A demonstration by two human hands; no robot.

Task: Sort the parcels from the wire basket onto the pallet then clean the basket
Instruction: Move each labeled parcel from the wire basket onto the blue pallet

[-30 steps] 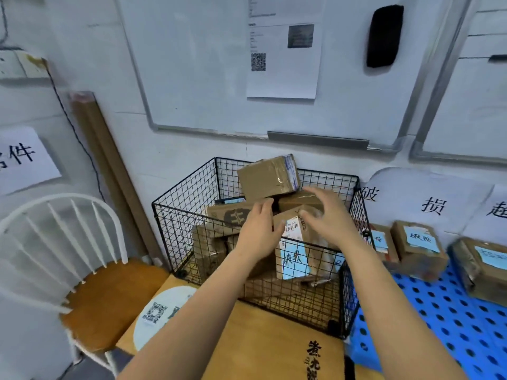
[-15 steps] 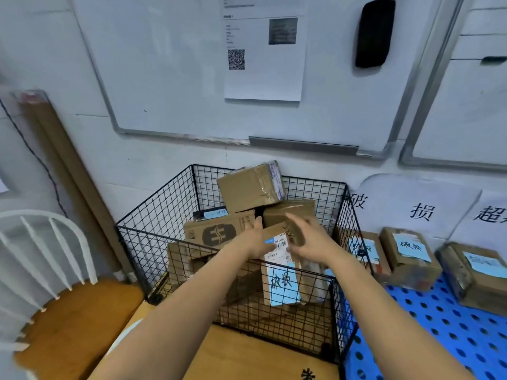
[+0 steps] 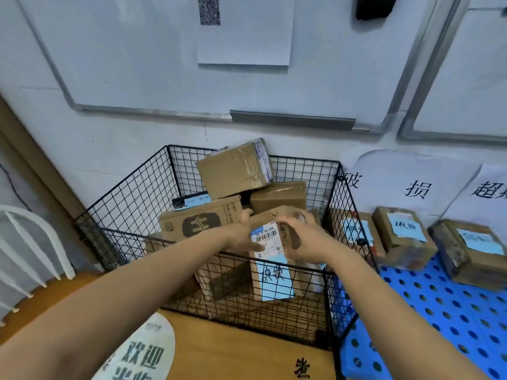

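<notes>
A black wire basket [image 3: 129, 204] stands against the wall, piled with several brown cardboard parcels. An upright parcel [image 3: 274, 272] with a barcode label and a blue note stands at the basket's front right. My left hand [image 3: 244, 234] grips its upper left edge and my right hand [image 3: 299, 237] grips its upper right side. Behind it lie a printed box [image 3: 200, 222], a taped box [image 3: 233, 171] on top, and another box [image 3: 278, 196]. The blue perforated pallet [image 3: 439, 311] lies to the right.
Three parcels with blue notes [image 3: 406, 234] sit on the pallet's back edge under paper wall signs [image 3: 414, 185]. A white chair with a wooden seat [image 3: 30, 248] is at the left. A wooden board [image 3: 233, 352] lies before the basket. A whiteboard [image 3: 192, 64] hangs above.
The view has moved closer and to the right. Both hands have closed tighter on the top of the upright parcel, which stays inside the basket.
</notes>
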